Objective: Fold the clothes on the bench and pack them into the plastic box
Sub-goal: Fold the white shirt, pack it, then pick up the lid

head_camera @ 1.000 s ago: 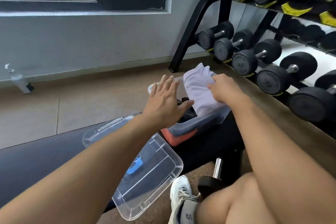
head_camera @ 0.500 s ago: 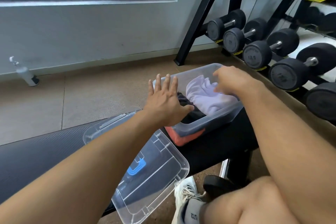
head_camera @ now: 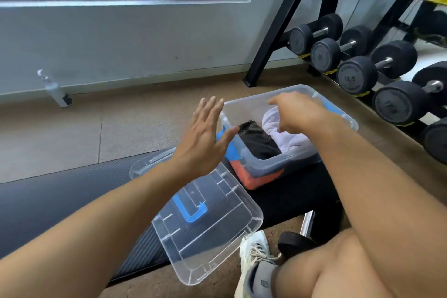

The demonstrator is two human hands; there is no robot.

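A clear plastic box (head_camera: 271, 167) stands on the black bench (head_camera: 290, 198). Inside lie a white garment (head_camera: 287, 138), a black garment (head_camera: 258, 143) and an orange one (head_camera: 256, 180) at the bottom. My right hand (head_camera: 297, 111) hovers just above the white garment with fingers loosely curled, holding nothing. My left hand (head_camera: 205, 138) is raised flat, fingers straight, just left of the box, apart from its wall. The box's clear lid (head_camera: 208, 222) with a blue handle lies on the bench under my left forearm.
A dumbbell rack (head_camera: 362, 65) stands close on the right of the box. A white spray bottle (head_camera: 56, 92) sits on the floor by the wall. My knee and white shoe (head_camera: 256, 251) are below the bench, beside a dumbbell on the floor.
The white garment went down into the box and my right hand let go and lifted. My left hand came off the box rim and moved left.
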